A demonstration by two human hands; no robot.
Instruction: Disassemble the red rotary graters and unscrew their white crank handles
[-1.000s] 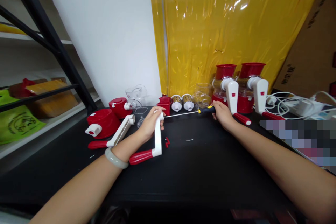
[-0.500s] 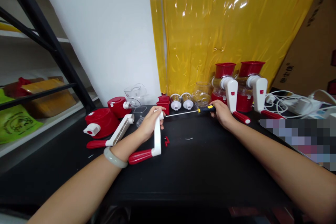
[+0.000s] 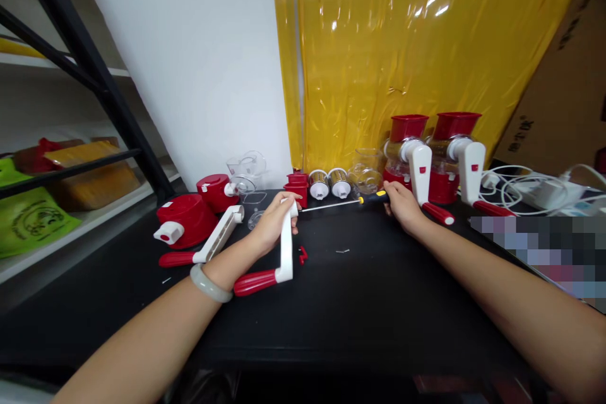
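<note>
My left hand (image 3: 277,221) is closed around the upper end of a white crank handle (image 3: 286,246), whose red grip (image 3: 255,282) points left, low over the black table. A screwdriver (image 3: 372,198) with a black and yellow handle is in my right hand (image 3: 401,203). Its long shaft runs left to the crank's upper end; my fingers hide whether the tip sits in a hole. Small red pieces (image 3: 303,255) and thin metal pins or screws (image 3: 342,251) lie on the table in front of my hands.
A second crank handle (image 3: 218,237) lies left, beside two red bases (image 3: 184,221). Two grater drums (image 3: 319,184), red parts (image 3: 296,189) and clear plastic parts (image 3: 365,170) stand at the back. Two assembled rotary graters (image 3: 409,148) and white cables (image 3: 525,192) are at right.
The view has shifted slightly. Both hands keep their hold, and the screwdriver still reaches the crank's upper end; its handle looks slightly turned.
</note>
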